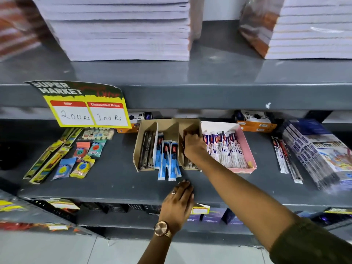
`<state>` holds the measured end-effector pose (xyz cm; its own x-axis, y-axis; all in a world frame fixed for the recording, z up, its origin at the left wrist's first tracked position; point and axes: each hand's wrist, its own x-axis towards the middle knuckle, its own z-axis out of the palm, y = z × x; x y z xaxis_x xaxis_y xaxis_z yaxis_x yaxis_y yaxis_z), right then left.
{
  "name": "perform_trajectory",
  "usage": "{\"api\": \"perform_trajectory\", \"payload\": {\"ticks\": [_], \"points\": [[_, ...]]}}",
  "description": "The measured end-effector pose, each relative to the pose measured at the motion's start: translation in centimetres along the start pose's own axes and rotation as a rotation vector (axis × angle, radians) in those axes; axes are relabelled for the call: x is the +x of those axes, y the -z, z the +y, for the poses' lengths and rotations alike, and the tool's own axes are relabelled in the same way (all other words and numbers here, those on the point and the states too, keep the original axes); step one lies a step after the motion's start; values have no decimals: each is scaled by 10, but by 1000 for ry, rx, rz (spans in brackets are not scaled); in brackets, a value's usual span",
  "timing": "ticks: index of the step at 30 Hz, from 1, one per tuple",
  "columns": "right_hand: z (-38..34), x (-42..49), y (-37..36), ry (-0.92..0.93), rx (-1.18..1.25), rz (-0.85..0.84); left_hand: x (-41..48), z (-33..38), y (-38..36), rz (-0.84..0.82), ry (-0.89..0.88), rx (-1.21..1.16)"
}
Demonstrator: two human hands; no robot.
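Down inside the rightmost compartment of the cardboard box [167,126], the right hand [194,147] curls its fingers over the far ends of the dark packets [190,165], apparently gripping them to straighten or lift the bundle; the palm hides the contact itself. Just left of that hand, blue packets [169,159] spill past the box's open near end. Just right of the hand sits a pink box [247,149] of white packets [228,149]. Nearer the person, the left hand [179,202] lies flat, fingers relaxed, on the shelf [114,183] edge, likely for balance while reaching.
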<state>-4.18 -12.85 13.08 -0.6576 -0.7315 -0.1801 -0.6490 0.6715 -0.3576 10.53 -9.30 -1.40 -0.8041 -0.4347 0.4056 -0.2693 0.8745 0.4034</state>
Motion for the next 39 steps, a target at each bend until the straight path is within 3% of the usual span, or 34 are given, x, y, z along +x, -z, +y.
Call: {"api": "perform_trajectory", "payload": {"ticks": [5, 11, 17, 19, 22, 25, 29, 34, 39], "points": [[15, -12, 9, 10, 48, 40, 1, 6, 3, 8, 58, -39], [79, -53, 27, 66, 299, 257, 7, 27, -13, -98, -12, 52], [172, -73, 60, -161, 202, 513, 36, 75, -32, -148, -205, 42], [205, -64, 62, -297, 160, 494, 46, 85, -36, -167, -213, 41], [243, -52, 55, -455, 45, 333, 57, 96, -39, -228, -185, 66], [257, -46, 43, -465, -84, 184, 56, 97, -41, -248, -162, 63], [260, -47, 24, -402, -126, 254, 56, 95, -46, -228, -151, 55], [252, -53, 19, -392, 12, 235, 56, 93, -48, -208, -159, 58], [258, -41, 31, -511, 295, 212, 56, 93, -50, -215, -154, 118]]}}
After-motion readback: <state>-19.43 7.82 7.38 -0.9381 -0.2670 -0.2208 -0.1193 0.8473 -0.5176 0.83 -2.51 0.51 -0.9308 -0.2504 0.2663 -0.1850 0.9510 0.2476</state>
